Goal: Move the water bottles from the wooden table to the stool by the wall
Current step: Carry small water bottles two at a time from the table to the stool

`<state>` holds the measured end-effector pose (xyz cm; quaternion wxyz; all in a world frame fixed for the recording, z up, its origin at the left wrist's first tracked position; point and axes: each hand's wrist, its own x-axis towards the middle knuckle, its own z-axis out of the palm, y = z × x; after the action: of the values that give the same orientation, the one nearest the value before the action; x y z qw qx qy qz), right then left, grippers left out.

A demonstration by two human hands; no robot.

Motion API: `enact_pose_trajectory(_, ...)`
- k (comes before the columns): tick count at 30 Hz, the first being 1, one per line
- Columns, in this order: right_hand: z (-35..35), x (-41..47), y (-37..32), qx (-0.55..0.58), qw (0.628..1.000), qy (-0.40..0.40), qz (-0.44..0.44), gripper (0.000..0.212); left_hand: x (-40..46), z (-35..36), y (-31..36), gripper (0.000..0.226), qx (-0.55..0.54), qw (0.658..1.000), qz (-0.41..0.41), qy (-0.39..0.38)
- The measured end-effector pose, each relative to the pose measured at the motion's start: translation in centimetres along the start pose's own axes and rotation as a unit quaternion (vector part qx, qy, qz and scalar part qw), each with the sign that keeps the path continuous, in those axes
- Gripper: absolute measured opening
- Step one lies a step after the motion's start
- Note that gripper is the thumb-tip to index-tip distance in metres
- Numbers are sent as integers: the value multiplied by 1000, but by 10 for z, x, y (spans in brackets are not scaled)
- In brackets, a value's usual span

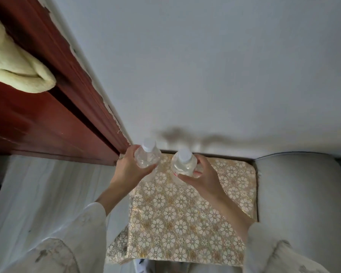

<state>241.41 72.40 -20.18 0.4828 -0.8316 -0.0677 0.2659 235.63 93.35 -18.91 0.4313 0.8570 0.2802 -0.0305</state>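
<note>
Two clear water bottles with white caps are upright over the far end of the stool (pixel 185 217), which is covered in a gold floral cloth and stands against the wall. My left hand (pixel 128 166) grips the left bottle (pixel 147 155) near the stool's far left corner. My right hand (pixel 203 174) grips the right bottle (pixel 183 162) a little nearer the middle. Both bottles are seen from above; I cannot tell whether their bases touch the cloth.
A pale wall (pixel 205 66) rises directly behind the stool. A dark red wooden door frame (pixel 71 91) runs on the left, with a light green towel (pixel 14 64) hanging on it. A grey upholstered seat (pixel 303 194) adjoins the stool's right side. White fabric (pixel 43 194) lies at left.
</note>
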Motion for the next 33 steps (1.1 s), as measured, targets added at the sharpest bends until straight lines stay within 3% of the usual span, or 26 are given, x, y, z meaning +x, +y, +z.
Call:
enact_pose_trajectory(10, 22, 61, 0, 102, 994, 10, -37, 64, 45, 21, -5, 74, -71, 997, 3, 39)
enact_pose_trajectory(22, 25, 70, 7, 147, 989, 4, -7, 71, 41, 41, -9, 75, -153, 987, 10, 38)
enact_pose_trajectory(26, 25, 68, 6, 157, 987, 4, 19, 84, 42, 42, -10, 79, -179, 984, -6, 19)
enact_pose_trajectory(33, 25, 62, -6, 97, 995, 21, 30, 81, 47, 42, 3, 94, -120, 991, -44, 28)
